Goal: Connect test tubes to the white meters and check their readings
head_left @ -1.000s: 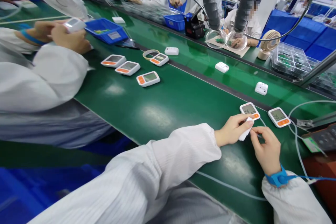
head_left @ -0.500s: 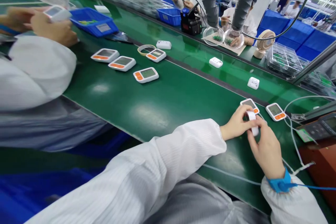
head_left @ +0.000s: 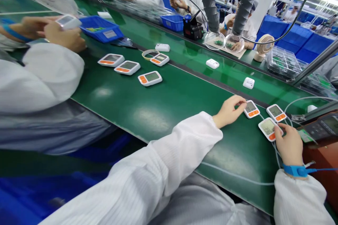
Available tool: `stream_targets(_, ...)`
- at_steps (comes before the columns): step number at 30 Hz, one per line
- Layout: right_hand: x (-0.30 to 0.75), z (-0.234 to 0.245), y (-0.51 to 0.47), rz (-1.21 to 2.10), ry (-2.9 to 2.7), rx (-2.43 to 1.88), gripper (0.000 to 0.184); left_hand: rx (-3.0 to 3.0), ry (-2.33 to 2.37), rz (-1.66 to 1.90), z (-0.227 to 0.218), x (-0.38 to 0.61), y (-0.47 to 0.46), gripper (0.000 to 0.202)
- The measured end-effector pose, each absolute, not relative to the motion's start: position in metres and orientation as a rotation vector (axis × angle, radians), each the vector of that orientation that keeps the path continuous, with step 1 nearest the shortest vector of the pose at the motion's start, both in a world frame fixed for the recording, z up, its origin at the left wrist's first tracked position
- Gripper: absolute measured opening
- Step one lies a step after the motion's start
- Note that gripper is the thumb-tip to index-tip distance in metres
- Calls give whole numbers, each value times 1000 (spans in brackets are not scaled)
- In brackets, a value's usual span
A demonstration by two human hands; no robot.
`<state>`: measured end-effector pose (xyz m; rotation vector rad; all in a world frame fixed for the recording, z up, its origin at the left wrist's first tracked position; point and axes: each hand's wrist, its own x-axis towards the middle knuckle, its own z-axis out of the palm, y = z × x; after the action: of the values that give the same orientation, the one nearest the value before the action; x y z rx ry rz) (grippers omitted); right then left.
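Observation:
My left hand (head_left: 229, 111) rests on the green conveyor belt (head_left: 171, 102), with thumb and forefinger pinching the left edge of a white meter with an orange button (head_left: 251, 109). My right hand (head_left: 289, 144), with a blue wrist strap, grips the lower right corner of a second white meter (head_left: 268, 128), which lies face up on the belt. A third meter (head_left: 276, 112) lies just behind these two, untouched. Thin white cables (head_left: 277, 154) run under my right hand.
A co-worker's hands (head_left: 60, 33) at the left hold another meter. Several meters (head_left: 149, 78) and a tape ring (head_left: 148, 53) lie further up the belt. Blue bins (head_left: 101, 30), small white units (head_left: 248, 83), a desk fan (head_left: 262, 46) and a tester box (head_left: 323, 130) stand around.
Both hands held one white meter edge-on between them. Now it lies face up under my right hand, and my left hand has moved back to the meter behind it.

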<state>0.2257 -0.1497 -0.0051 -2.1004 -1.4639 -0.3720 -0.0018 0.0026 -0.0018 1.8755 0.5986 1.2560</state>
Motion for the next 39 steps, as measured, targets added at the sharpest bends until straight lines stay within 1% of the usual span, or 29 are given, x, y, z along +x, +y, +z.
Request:
stream_targets(2,216,-3,-147,-451,-1510,-2008,42,2024,673,1330,-1,-22,20,19)
stream_targets(3,206,-2,-147,-412,-1542,-1953,40,2098,733,1344,-3,-35,30,20)
stream_targets(4,194,-1,-147,-298,-1598,-1893,36,2176,811,1328,-6,-50,41,20)
stream_targets(7,146,-2,-153,257,-1926,-1605,25,2335,1208,1196,-16,-111,75,23)
stream_targets(8,130,-2,-157,399,-2071,-1499,23,2359,1360,1153,-19,-134,86,25)
stream_targets(9,115,-3,-161,492,-2202,-1403,27,2375,1511,1123,-22,-159,96,29)
stream_targets(10,103,-3,-165,528,-2288,-1333,35,2371,1668,1105,-24,-183,106,35)
stream_targets(11,93,-4,-168,551,-2344,-1311,40,2339,1827,1077,-26,-207,114,42)
stream_targets(12,86,-4,-171,568,-2377,-1314,39,2259,1992,1047,-27,-227,122,50)
stream_targets(14,80,-4,-173,596,-2407,-1336,28,2067,2219,885,-30,-259,133,58)
stream_targets(16,81,-5,-172,640,-2398,-1328,19,1980,2293,738,-34,-273,138,60)
stream_targets(18,86,-6,-170,702,-2325,-1328,15,1974,2303,697,-37,-271,136,62)
stream_targets(20,92,-6,-168,793,-2192,-1371,11,2033,2246,736,-38,-257,127,67)
stream_targets(22,97,-7,-169,897,-2053,-1409,10,2208,2027,766,-37,-235,113,72)
stream_targets(23,100,-8,-170,944,-1998,-1410,14,2296,1892,785,-35,-223,105,72)
stream_targets(26,106,-10,-173,1007,-1940,-1374,44,2454,1492,874,-27,-186,81,71)
stream_targets(27,108,-11,-173,987,-1950,-1358,51,2455,1385,927,-25,-174,73,72)
stream_targets(29,111,-12,-172,880,-1960,-1324,55,2434,1118,1010,-23,-147,58,72)
stream_targets(32,116,-10,-169,603,-1890,-1340,44,2285,712,1129,-25,-97,29,69)
stream_targets(35,124,-4,-167,297,-1720,-1475,23,1917,504,1185,-29,-43,-10,65)
stream_targets(36,128,-2,-167,218,-1659,-1514,20,1811,436,1172,-28,-28,-24,66)
stream_targets(39,136,1,-168,54,-1512,-1606,23,1534,275,1062,-21,0,-57,68)
